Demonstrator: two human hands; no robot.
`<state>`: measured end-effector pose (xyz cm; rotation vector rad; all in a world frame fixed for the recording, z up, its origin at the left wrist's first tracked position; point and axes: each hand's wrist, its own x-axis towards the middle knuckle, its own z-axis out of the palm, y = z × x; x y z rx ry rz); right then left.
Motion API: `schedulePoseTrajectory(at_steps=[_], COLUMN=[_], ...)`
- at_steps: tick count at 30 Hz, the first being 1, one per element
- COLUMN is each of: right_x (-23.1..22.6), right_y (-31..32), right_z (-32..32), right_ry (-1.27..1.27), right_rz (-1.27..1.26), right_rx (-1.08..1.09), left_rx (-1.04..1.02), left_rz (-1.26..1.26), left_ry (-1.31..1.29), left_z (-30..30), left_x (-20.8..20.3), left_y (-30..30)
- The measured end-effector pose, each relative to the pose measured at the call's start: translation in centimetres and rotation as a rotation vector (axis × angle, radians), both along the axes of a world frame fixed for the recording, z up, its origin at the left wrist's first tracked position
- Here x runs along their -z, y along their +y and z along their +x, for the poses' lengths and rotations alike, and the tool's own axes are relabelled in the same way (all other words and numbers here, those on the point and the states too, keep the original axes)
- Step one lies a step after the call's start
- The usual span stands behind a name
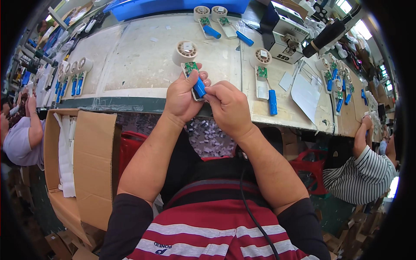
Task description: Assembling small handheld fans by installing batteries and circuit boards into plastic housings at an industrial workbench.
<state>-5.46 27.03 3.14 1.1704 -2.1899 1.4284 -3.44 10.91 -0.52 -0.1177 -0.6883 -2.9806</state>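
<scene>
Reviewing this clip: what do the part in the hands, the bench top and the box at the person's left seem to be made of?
The held part looks like white moulded plastic carrying a green circuit board and a glossy blue cylindrical cell, probably film-wrapped. Both the left hand and right hand grip it. The bench top seems a worn, pale painted or laminated surface, scuffed. The box is brown corrugated cardboard, matte.

hands (206, 100) | gripping blue battery (199, 87) on white case (189, 71)

Glossy blue plastic-wrapped battery (199, 88) — matt, scuffed worktable (143, 56), brown cardboard box (93, 160).
</scene>
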Motion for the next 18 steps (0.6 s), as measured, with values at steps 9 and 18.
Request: schedulePoseTrajectory(at_steps=[9,18], right_x=[1.8,1.9], right_y=[-1.1,-1.2], right_z=[1.0,2.5], right_ry=[-0.012,0.104], right_rz=[-0.108,0.069], right_rx=[0.055,0.044], left_rx=[-0.014,-0.060], left_rz=[-0.032,-0.029], left_ry=[0.004,0.006], left_z=[-0.2,0.0], left_x=[0.4,0.8], left_y=[0.0,-1.0])
